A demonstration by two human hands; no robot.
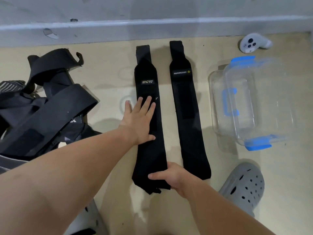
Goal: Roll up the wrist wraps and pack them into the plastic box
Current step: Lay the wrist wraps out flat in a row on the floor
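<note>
Two long black wrist wraps lie flat and parallel on the beige floor. On the left wrap (149,150) my left hand (138,119) presses flat at mid-length, fingers straight and spread. My right hand (169,177) grips that wrap's near end, thumb on top and fingers curled under the edge. The right wrap (186,106), with a white label near its far end, lies untouched beside it. A clear plastic box (249,106) with blue clips stands to the right, nothing inside it.
A heap of black straps and wraps (44,106) lies at the left. A white handheld controller (254,44) sits by the grey wall ledge at the back right. Grey perforated clogs (243,187) are at the bottom, near the wraps' ends.
</note>
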